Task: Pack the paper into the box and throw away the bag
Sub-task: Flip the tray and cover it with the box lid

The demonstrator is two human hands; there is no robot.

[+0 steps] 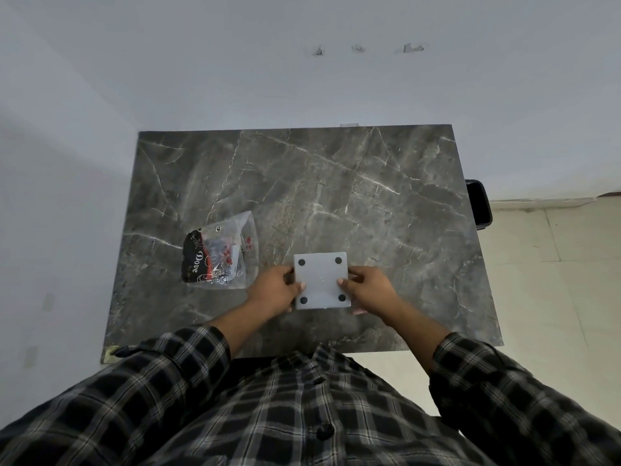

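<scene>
Frosted white plastic, square, with four black round feet showing at its corners: the box (321, 280) is held near the front of the counter (336, 183), apparently bottom-up or tilted toward the camera. The left hand (274, 290) closes on its left edge and the right hand (366, 287) on its right edge, thumbs laid over the top face, fingers tucked behind; each grip is a firm pinch on the box and nothing else. No paper is visible anywhere, so it cannot be told whether it is already inside. The bag (221, 253), clear crinkled film with a dark printed panel, lies just left of the left hand, flat on the counter and apart from the box. A dark bin (480, 203) stands beyond the counter's right edge. The likely risks: if the box is turned over with a loose lid, the contents could spill; smooth plastic may slip from an edge-only hold; and the light bag could slide off the counter if brushed by a sleeve
</scene>
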